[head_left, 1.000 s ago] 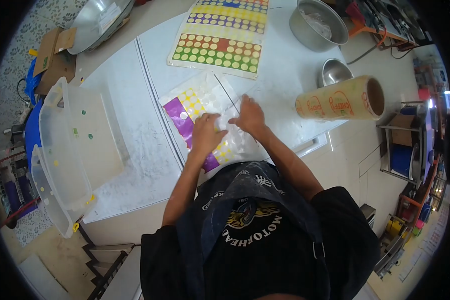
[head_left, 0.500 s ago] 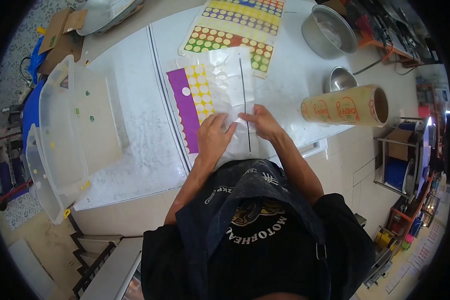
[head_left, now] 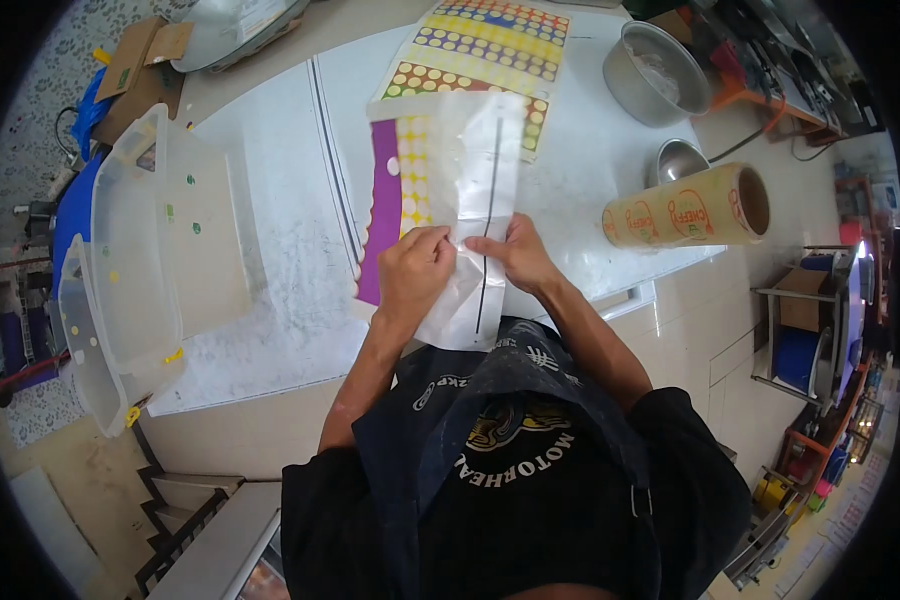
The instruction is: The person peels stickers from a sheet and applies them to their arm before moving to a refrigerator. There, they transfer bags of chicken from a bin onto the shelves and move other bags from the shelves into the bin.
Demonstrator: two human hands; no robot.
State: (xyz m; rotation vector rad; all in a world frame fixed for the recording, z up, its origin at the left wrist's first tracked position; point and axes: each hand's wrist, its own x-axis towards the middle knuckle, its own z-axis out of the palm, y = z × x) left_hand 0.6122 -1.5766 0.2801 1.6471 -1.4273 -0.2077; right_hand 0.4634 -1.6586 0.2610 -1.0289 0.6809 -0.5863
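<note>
In front of my body I hold a sticker sheet (head_left: 382,190), purple along its left edge, with a yellow band of pale round dots beside it. Its white backing paper (head_left: 478,160), marked by one long black line, makes up the right part. My left hand (head_left: 415,272) is closed at the sheet's middle, fingers curled and pinching near the yellow band. My right hand (head_left: 520,258) grips the backing from the right, thumb on top across the black line. The fingers beneath are hidden. Beyond it lies another sheet of coloured round stickers (head_left: 480,60).
A clear plastic bin (head_left: 160,240) stands at the table's left. To the right lie a large roll of cling film (head_left: 660,215), a small metal bowl (head_left: 678,160) and a deeper metal pot (head_left: 630,85). The white table (head_left: 270,240) ends just before my apron.
The sheet has been raised and tilted toward me, its lower edge now nearer my apron. My left fingers have curled in, and my right thumb has moved left over the black line.
</note>
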